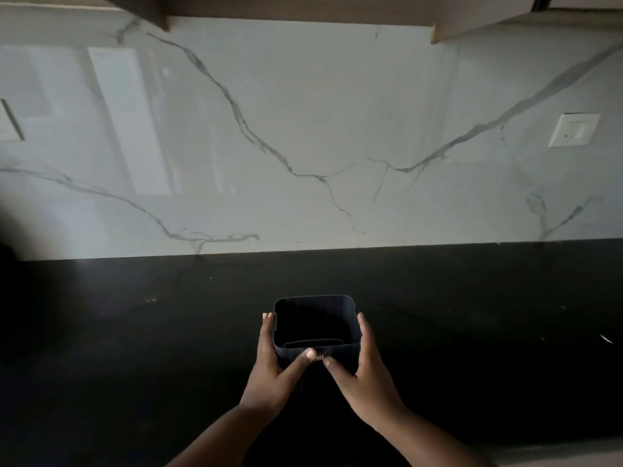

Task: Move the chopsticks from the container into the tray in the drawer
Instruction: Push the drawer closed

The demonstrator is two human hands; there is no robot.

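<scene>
A dark, square-mouthed container (pixel 315 306) stands upright on the black countertop (pixel 135 332), just in front of me. My left hand (pixel 273 369) wraps its left side, thumb on the near wall. My right hand (pixel 365 369) wraps its right side, thumb meeting the other at the near rim. The inside of the container looks dark, and I make out no chopsticks in it. No drawer or tray is in view.
A white marble backsplash (pixel 303 146) with grey veins rises behind the counter. A wall socket (pixel 574 129) sits at the right, another plate (pixel 10 121) at the far left. Cabinet undersides (pixel 505 18) hang overhead.
</scene>
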